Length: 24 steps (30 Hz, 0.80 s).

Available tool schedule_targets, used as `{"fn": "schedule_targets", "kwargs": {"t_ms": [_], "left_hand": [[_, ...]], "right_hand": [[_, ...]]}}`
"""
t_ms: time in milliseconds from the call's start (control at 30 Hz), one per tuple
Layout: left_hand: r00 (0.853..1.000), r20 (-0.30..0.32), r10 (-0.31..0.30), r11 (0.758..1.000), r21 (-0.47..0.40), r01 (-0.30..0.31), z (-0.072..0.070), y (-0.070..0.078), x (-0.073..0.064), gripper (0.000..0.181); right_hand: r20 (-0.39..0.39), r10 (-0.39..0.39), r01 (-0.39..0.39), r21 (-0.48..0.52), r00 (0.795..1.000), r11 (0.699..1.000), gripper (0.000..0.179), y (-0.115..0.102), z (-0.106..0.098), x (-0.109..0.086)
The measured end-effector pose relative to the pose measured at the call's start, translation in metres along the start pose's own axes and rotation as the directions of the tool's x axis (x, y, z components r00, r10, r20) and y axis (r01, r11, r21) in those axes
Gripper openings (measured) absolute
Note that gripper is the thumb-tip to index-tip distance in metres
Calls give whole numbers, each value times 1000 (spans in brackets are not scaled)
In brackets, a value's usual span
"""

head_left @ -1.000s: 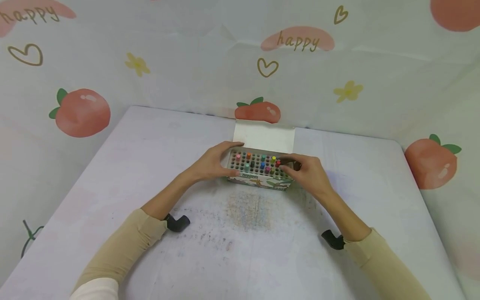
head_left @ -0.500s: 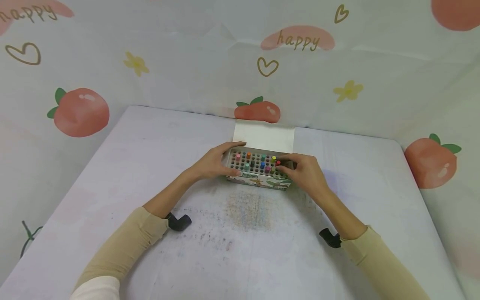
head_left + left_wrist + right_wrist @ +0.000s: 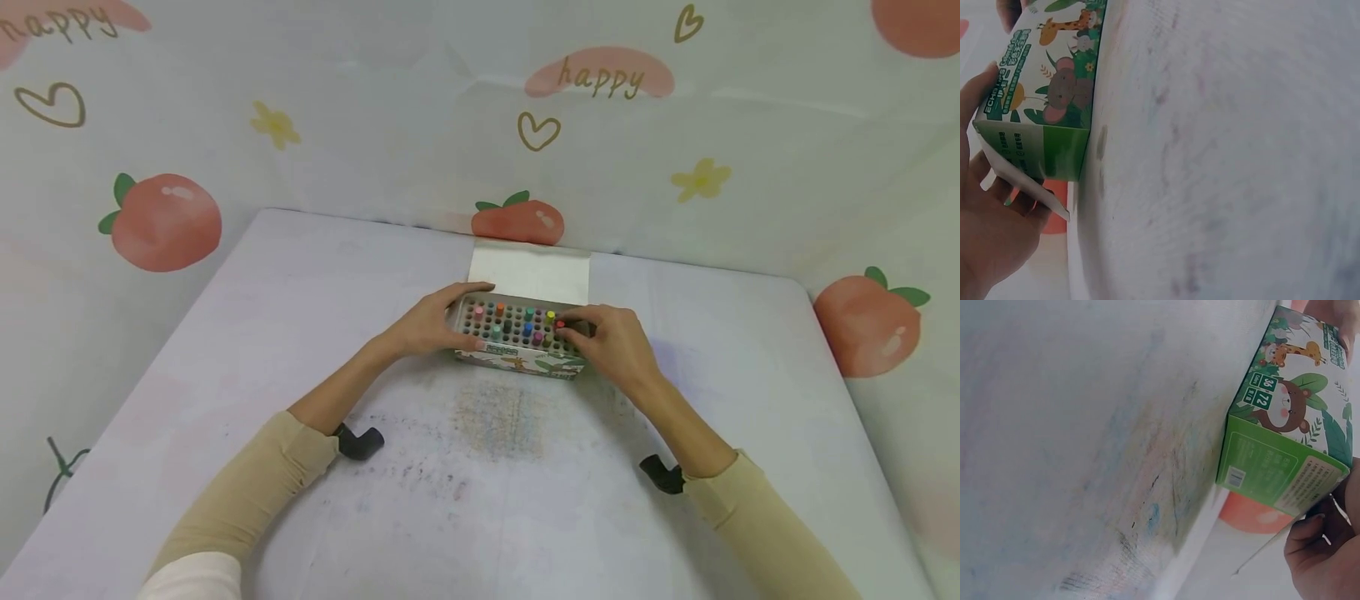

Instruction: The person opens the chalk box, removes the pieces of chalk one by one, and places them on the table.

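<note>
A cardboard box (image 3: pixel 517 360) printed with cartoon animals stands on the table, its top raised and a grid of holes inside. Several coloured markers stick up from the holes, among them a pink marker (image 3: pixel 478 312) and a blue marker (image 3: pixel 528 329). My left hand (image 3: pixel 423 325) grips the box's left end, thumb at the front edge and fingers behind. At the right end, my right hand (image 3: pixel 615 346) pinches a red marker (image 3: pixel 560 324) between thumb and index finger. In the right wrist view, the box's green end panel (image 3: pixel 1266 465) faces the camera, with the right hand's (image 3: pixel 1329 550) curled fingers beside it.
The box's white lid flap (image 3: pixel 531 271) leans up behind it. Coloured smudges (image 3: pixel 502 421) mark the white table (image 3: pixel 480 517). A printed cloth (image 3: pixel 405 125) hangs behind the table. Black curved pieces (image 3: pixel 362 443) stick out at both cuffs.
The right hand has shifted slightly left over the box's end, fingertips staying at the red marker. My left hand keeps its place on the box.
</note>
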State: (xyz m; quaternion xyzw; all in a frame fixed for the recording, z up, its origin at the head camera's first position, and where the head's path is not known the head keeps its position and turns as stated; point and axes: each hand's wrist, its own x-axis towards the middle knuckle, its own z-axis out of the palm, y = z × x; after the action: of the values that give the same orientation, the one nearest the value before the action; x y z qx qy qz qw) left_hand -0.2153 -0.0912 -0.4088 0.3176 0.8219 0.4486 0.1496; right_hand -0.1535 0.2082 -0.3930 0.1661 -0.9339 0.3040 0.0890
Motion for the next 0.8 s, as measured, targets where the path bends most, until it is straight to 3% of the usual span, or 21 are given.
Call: {"fn": "schedule_targets", "kwargs": {"t_ms": [300,500,800], "left_hand": [[1000,-7,2,1000,-16,-2,1,-1,1,84],[1000,1,-26,1000,-17,26,1,3,0,84],[1000,2,-5,1000,-4,5,-1,0,-1,84]], "right_hand": [[-44,-39,40,3,998,999,18,-3,-2,0],[-92,-29,38,101,995,994,16,-9,-7,1],[-112,13,17,260,994,966,17,-10,-9,1]]}}
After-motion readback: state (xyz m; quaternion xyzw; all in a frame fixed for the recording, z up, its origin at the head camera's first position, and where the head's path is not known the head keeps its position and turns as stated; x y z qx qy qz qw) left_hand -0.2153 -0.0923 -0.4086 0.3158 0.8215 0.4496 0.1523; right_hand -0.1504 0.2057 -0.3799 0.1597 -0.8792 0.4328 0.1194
